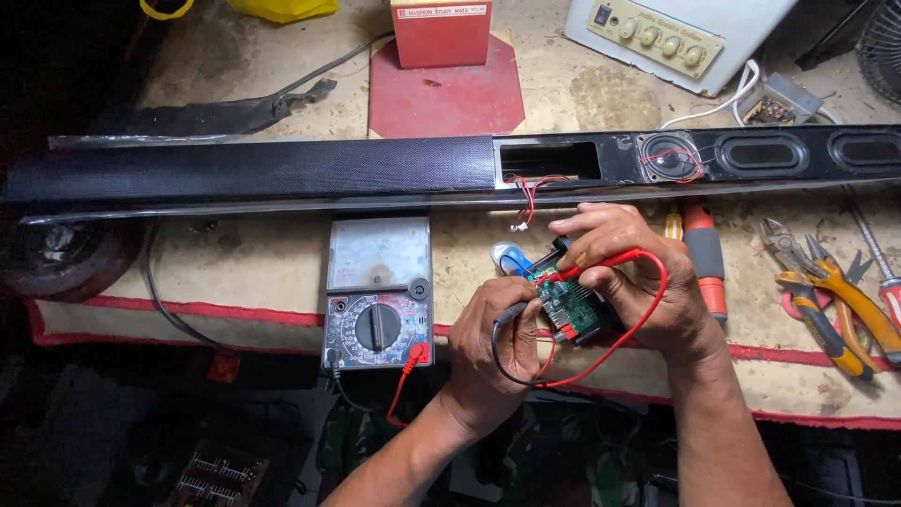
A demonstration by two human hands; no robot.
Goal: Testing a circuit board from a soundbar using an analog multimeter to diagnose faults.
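Left hand (488, 347): we pinch the black probe (511, 314) onto the green circuit board (566, 305).
Right hand (624, 272): we pinch the red probe (601, 263) there too.
Board: on the bench (253, 263), at 3 o'clock from the multimeter (377, 291).
Soundbar (282, 169): at 12 o'clock.

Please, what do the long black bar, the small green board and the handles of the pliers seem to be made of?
The long black bar looks like plastic with a fine woven mesh cover, matt and finely textured. The small green board seems lacquered circuit laminate: glossy green, with soldered parts. The pliers' handles look like orange-yellow rubber or plastic sleeves over metal.
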